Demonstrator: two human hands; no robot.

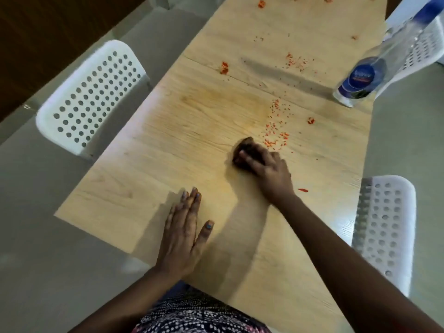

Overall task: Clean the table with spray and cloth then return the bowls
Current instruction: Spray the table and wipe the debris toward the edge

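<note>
The cloth (245, 152) is a dark, bunched wad with no clear long axis, mid-table (149, 169), pressed under my right hand (270, 171), fingers closed over it. My left hand (185, 236) lies flat, fingers spread open, at seven o'clock. Red crumbs (276, 133) sit just beyond at one o'clock; a clear bottle (360, 82) stands farther off, same direction.

The light is soft and even, not too bright. The table (168, 145) has a pale shiny patch near its middle. Dark shadows lie to the left of the left hand (185, 234) and under the right arm. The bottle (374, 66) looks blurry and bent. The chairs (89, 97) curve near the edges. The whole picture is a little fuzzy.
</note>
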